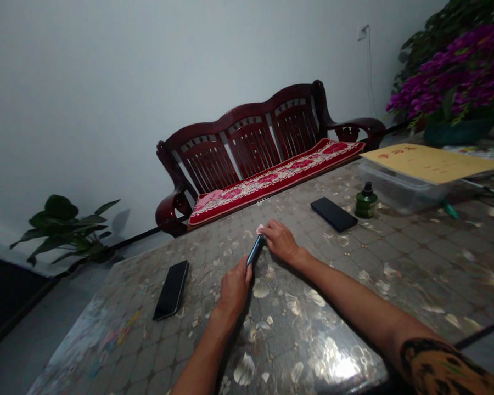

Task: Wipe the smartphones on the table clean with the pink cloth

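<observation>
Over the middle of the table, my left hand (234, 288) is closed around the lower end of a slim phone (254, 250), seen nearly edge-on with a bluish shine. At its far end, the fingers of my right hand (280, 240) pinch a small pink piece (259, 229), perhaps cloth or paper, against or close to the phone's edge. A black phone (171, 291) lies flat to the left of my hands. Another dark phone (333, 214) rests to the right, beside a small green bottle (366, 201) with a black cap.
A patterned cover (280, 329) lies over the table. At the right stands a clear plastic box (407, 192) under a yellow envelope (436, 162), near purple flowers (456, 77). Beyond the table is a wooden bench (251, 131); a leafy plant (66, 230) stands at left.
</observation>
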The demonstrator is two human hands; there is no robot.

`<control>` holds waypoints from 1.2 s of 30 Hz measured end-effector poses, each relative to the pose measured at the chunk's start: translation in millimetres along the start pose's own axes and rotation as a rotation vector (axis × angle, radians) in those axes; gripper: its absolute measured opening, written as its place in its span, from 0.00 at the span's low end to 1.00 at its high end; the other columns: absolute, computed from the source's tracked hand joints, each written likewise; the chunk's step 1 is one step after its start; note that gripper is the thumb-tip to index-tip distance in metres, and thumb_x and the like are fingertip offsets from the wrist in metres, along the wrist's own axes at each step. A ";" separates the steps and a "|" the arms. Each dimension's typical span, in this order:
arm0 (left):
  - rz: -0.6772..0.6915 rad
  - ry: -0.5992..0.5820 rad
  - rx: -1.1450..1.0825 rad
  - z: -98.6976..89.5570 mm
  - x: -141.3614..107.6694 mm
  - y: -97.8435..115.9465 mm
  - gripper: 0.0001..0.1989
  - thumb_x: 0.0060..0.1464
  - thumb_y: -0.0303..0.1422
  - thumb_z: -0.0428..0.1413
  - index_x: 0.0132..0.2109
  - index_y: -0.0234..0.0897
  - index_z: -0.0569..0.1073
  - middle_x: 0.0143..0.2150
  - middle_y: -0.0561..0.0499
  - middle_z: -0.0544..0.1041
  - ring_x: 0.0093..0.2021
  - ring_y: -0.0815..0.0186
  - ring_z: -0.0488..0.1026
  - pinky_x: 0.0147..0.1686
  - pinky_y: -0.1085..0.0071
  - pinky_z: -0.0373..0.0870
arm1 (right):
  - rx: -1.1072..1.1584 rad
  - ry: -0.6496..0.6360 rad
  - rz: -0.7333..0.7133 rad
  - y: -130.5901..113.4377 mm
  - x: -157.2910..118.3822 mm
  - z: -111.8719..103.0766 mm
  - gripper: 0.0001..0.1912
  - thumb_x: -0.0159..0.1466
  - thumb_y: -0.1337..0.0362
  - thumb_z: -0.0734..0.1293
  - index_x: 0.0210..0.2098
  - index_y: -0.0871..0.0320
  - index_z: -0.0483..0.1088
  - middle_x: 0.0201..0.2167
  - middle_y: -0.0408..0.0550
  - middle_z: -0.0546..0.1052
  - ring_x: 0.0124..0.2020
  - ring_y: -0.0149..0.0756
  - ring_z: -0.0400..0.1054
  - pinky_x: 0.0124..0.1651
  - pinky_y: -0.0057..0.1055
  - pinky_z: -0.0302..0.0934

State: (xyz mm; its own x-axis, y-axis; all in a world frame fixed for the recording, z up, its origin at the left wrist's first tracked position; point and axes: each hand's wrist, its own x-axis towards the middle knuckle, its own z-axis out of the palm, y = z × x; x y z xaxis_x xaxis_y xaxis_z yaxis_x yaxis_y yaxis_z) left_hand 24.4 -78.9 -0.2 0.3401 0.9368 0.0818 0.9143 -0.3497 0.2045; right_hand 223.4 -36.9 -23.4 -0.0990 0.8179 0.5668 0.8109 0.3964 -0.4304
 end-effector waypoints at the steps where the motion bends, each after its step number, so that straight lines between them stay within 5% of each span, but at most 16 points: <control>1: -0.004 -0.008 0.007 -0.5 0.0 0.8 0.17 0.70 0.30 0.49 0.60 0.38 0.74 0.39 0.45 0.85 0.36 0.57 0.83 0.34 0.69 0.70 | 0.010 0.008 0.024 0.7 -0.2 0.8 0.15 0.68 0.73 0.63 0.48 0.57 0.78 0.40 0.53 0.73 0.43 0.42 0.65 0.47 0.34 0.60; 9: -0.019 0.033 0.005 1.6 2.9 0.7 0.15 0.70 0.30 0.50 0.59 0.38 0.74 0.41 0.43 0.84 0.38 0.56 0.82 0.35 0.70 0.69 | 0.056 -0.010 -0.318 -17.3 -15.9 12.8 0.13 0.67 0.70 0.65 0.49 0.56 0.77 0.40 0.53 0.74 0.43 0.43 0.65 0.47 0.35 0.61; 11: -0.028 0.026 0.009 0.2 3.4 0.9 0.15 0.69 0.30 0.50 0.59 0.38 0.74 0.41 0.43 0.84 0.38 0.56 0.82 0.34 0.70 0.68 | 0.095 0.028 -0.238 -10.7 -12.8 14.2 0.14 0.67 0.72 0.64 0.48 0.56 0.78 0.39 0.52 0.75 0.42 0.41 0.66 0.47 0.34 0.61; 17: -0.033 0.055 -0.025 4.1 -0.7 -5.7 0.14 0.69 0.29 0.50 0.55 0.38 0.76 0.41 0.42 0.84 0.39 0.55 0.83 0.35 0.69 0.69 | 0.303 0.175 0.340 20.3 2.7 23.2 0.14 0.67 0.71 0.64 0.46 0.57 0.81 0.38 0.51 0.77 0.41 0.39 0.72 0.46 0.32 0.64; 21: 0.025 0.142 -0.119 17.0 -7.6 -16.1 0.15 0.69 0.29 0.49 0.57 0.39 0.75 0.47 0.42 0.84 0.43 0.55 0.83 0.38 0.68 0.72 | 0.462 0.178 0.441 23.4 6.3 29.0 0.13 0.64 0.71 0.67 0.42 0.56 0.83 0.35 0.48 0.80 0.39 0.38 0.73 0.45 0.32 0.65; 29: 0.084 0.240 -0.320 22.9 -20.1 -26.5 0.15 0.65 0.31 0.50 0.55 0.39 0.76 0.45 0.42 0.84 0.42 0.54 0.83 0.41 0.65 0.75 | 0.614 0.354 0.233 6.8 -0.2 20.8 0.13 0.61 0.72 0.65 0.36 0.55 0.82 0.34 0.47 0.78 0.39 0.37 0.73 0.44 0.32 0.67; 36: 0.004 0.226 -0.555 13.2 -26.5 -17.7 0.19 0.60 0.32 0.51 0.56 0.37 0.75 0.44 0.44 0.83 0.42 0.55 0.81 0.44 0.63 0.74 | 0.508 0.396 -0.091 -41.5 -2.4 -8.3 0.17 0.62 0.76 0.63 0.41 0.54 0.79 0.35 0.46 0.73 0.38 0.35 0.70 0.43 0.30 0.67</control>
State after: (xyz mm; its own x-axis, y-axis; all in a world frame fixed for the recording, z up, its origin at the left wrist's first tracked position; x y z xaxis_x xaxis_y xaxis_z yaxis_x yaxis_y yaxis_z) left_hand 2.1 -97.5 -18.8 0.2320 0.9326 0.2764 0.6405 -0.3603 0.6781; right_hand 194.7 -58.8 -1.0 0.1443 0.5944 0.7911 0.4255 0.6845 -0.5920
